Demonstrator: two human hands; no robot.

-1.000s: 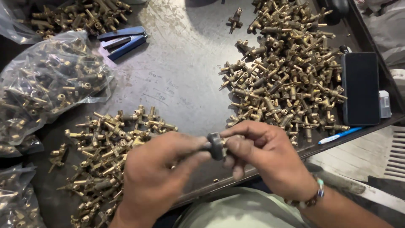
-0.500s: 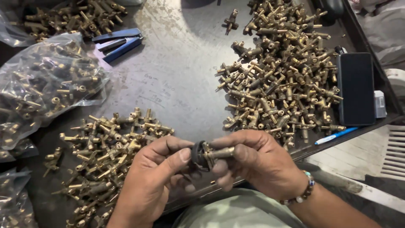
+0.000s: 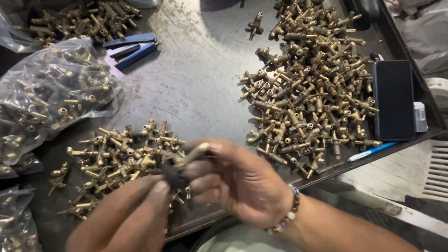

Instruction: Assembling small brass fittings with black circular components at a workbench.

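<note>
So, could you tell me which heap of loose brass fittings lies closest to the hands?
The smaller heap at the left, right beside the left hand and right hand; the big heap lies farther off.

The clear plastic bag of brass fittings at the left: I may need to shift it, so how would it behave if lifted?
The bag looks packed with metal fittings, so probably heavy for its size. Its thin, crinkled film would likely sag and let the contents shift. Pointed stems pressing on the film might puncture it.
</note>
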